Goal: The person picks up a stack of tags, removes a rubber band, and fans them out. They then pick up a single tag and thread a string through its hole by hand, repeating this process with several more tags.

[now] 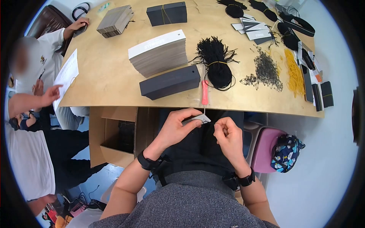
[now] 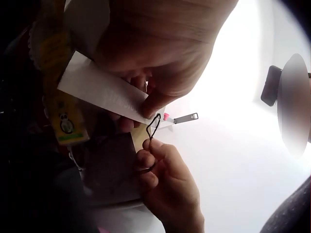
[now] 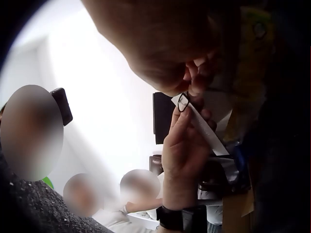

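My left hand [image 1: 176, 127] holds a pale strip-shaped hang tag [image 2: 104, 90] between thumb and fingers, just off the table's front edge. Across from it, my right hand [image 1: 230, 137] pinches a thin black cord [image 2: 153, 127], whose small loop stands up from the fingertips. In the left wrist view the loop overlaps the tag's end; the right wrist view shows the loop [image 3: 183, 102] over that same corner. A red-handled tool [image 1: 205, 93] lies at the table edge, its thin metal shaft pointing toward the tag.
On the table [image 1: 102, 83] stand a stack of pale tags [image 1: 159, 55] and a dark stack [image 1: 170, 82]. Right of them lie a bundle of black cords [image 1: 219, 72], a pile of small dark loops [image 1: 268, 70] and yellow bands [image 1: 294, 74]. An open carton [image 1: 114, 146] sits below, left; people are at left.
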Tool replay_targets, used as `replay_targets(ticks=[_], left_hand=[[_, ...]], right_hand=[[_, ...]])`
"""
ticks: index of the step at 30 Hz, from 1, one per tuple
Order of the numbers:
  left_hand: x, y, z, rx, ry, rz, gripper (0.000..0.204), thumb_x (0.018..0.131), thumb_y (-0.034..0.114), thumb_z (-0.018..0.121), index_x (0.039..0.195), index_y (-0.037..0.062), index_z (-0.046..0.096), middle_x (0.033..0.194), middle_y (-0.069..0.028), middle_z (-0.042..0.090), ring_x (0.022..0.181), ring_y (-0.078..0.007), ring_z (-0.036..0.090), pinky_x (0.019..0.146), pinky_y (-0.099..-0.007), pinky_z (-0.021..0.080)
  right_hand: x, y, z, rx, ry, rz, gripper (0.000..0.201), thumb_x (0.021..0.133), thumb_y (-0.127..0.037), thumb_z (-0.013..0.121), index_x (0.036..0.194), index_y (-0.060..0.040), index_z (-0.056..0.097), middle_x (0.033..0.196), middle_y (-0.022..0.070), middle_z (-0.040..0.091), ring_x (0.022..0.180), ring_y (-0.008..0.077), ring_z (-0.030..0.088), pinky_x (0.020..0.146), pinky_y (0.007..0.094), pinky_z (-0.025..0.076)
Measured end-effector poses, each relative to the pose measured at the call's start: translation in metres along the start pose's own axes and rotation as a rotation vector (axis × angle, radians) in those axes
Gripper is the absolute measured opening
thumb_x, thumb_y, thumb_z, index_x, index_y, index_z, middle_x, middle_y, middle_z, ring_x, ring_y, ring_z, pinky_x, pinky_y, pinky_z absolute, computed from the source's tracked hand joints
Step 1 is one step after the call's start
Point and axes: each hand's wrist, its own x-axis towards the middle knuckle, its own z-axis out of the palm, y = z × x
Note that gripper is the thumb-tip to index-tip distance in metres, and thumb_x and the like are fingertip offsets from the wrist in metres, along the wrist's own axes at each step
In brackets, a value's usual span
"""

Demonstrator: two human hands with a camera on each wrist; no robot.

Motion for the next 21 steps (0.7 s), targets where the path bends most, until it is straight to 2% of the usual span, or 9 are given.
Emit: replay_targets(ticks=[5, 7, 10, 11, 14, 16, 18, 19, 21], left_hand=[[-0.002, -0.006, 0.000, 0.042, 0.025, 0.056, 0.015, 0.089, 0.002, 0.068, 0.103, -0.0026, 0.068, 0.093, -0.0067, 0.070, 0.084, -0.0119, 0.066, 0.078, -0.0258, 0.052], [-0.005, -0.006, -0.001, 0.182, 0.037, 0.194, 0.014, 0.086, 0.001, 0.071, 0.099, -0.0024, 0.070, 0.091, -0.0081, 0.070, 0.080, -0.0130, 0.066, 0.073, -0.0261, 0.050], [-0.016, 0.000, 0.000, 0.217, -0.067, 0.219, 0.014, 0.083, 0.000, 0.073, 0.096, -0.0021, 0.070, 0.088, -0.0093, 0.069, 0.077, -0.0139, 0.066, 0.069, -0.0267, 0.050], [-0.020, 0.001, 0.003, 0.162, -0.061, 0.214, 0.013, 0.083, -0.001, 0.072, 0.096, -0.0025, 0.070, 0.086, -0.0091, 0.069, 0.076, -0.0135, 0.066, 0.067, -0.0259, 0.050], [-0.030, 0.001, 0.003, 0.110, -0.011, 0.121, 0.013, 0.084, -0.002, 0.070, 0.096, -0.0029, 0.071, 0.086, -0.0077, 0.068, 0.078, -0.0125, 0.065, 0.068, -0.0242, 0.049], [-0.034, 0.010, 0.002, -0.045, 0.044, 0.021, 0.014, 0.083, -0.003, 0.069, 0.097, -0.0033, 0.071, 0.086, -0.0056, 0.065, 0.080, -0.0109, 0.064, 0.070, -0.0227, 0.049], [-0.034, 0.023, -0.001, -0.033, 0.047, 0.018, 0.016, 0.082, -0.002, 0.069, 0.098, -0.0025, 0.071, 0.083, -0.0050, 0.064, 0.077, -0.0100, 0.061, 0.068, -0.0229, 0.047], [-0.033, 0.029, -0.003, -0.022, 0.041, 0.014, 0.018, 0.081, 0.000, 0.070, 0.099, -0.0017, 0.071, 0.081, -0.0045, 0.063, 0.074, -0.0090, 0.058, 0.066, -0.0231, 0.044], [-0.032, 0.035, -0.007, 0.042, 0.018, 0.025, 0.019, 0.081, -0.001, 0.069, 0.099, -0.0018, 0.071, 0.081, -0.0043, 0.062, 0.074, -0.0089, 0.058, 0.065, -0.0231, 0.044]], right_hand=[[-0.011, 0.011, -0.003, 0.032, -0.014, 0.036, 0.008, 0.093, -0.006, 0.064, 0.092, 0.0002, 0.060, 0.067, -0.0024, 0.057, 0.058, 0.0016, 0.050, 0.052, 0.0202, 0.040], [-0.015, 0.010, -0.003, 0.045, -0.034, 0.049, 0.008, 0.093, -0.007, 0.063, 0.092, -0.0001, 0.060, 0.067, -0.0027, 0.057, 0.058, 0.0015, 0.050, 0.052, 0.0200, 0.040], [-0.021, 0.002, 0.000, 0.190, -0.203, 0.153, 0.009, 0.096, -0.009, 0.061, 0.096, 0.0000, 0.060, 0.070, 0.0000, 0.060, 0.059, 0.0024, 0.053, 0.051, 0.0189, 0.042], [-0.022, -0.004, 0.000, 0.190, -0.203, 0.153, 0.009, 0.096, -0.009, 0.061, 0.096, 0.0000, 0.060, 0.070, 0.0000, 0.060, 0.059, 0.0024, 0.053, 0.051, 0.0189, 0.042], [-0.021, -0.012, -0.003, 0.261, -0.387, 0.190, 0.014, 0.099, -0.011, 0.058, 0.105, 0.0011, 0.059, 0.079, 0.0030, 0.065, 0.060, 0.0049, 0.056, 0.054, 0.0200, 0.045], [-0.018, -0.022, -0.004, 0.288, -0.331, 0.128, 0.016, 0.099, -0.012, 0.058, 0.108, 0.0013, 0.059, 0.081, 0.0034, 0.065, 0.062, 0.0053, 0.057, 0.056, 0.0204, 0.046], [-0.013, -0.032, -0.014, 0.246, -0.279, 0.051, 0.023, 0.101, -0.014, 0.056, 0.118, 0.0014, 0.058, 0.091, 0.0051, 0.064, 0.066, 0.0063, 0.059, 0.062, 0.0213, 0.048], [-0.010, -0.039, -0.014, 0.271, -0.214, -0.007, 0.024, 0.101, -0.015, 0.056, 0.118, 0.0010, 0.060, 0.091, 0.0041, 0.059, 0.067, 0.0059, 0.057, 0.062, 0.0213, 0.047], [-0.003, -0.048, -0.020, 0.218, -0.231, -0.050, 0.022, 0.100, -0.014, 0.058, 0.116, 0.0005, 0.061, 0.088, 0.0033, 0.055, 0.067, 0.0059, 0.054, 0.062, 0.0215, 0.045]])
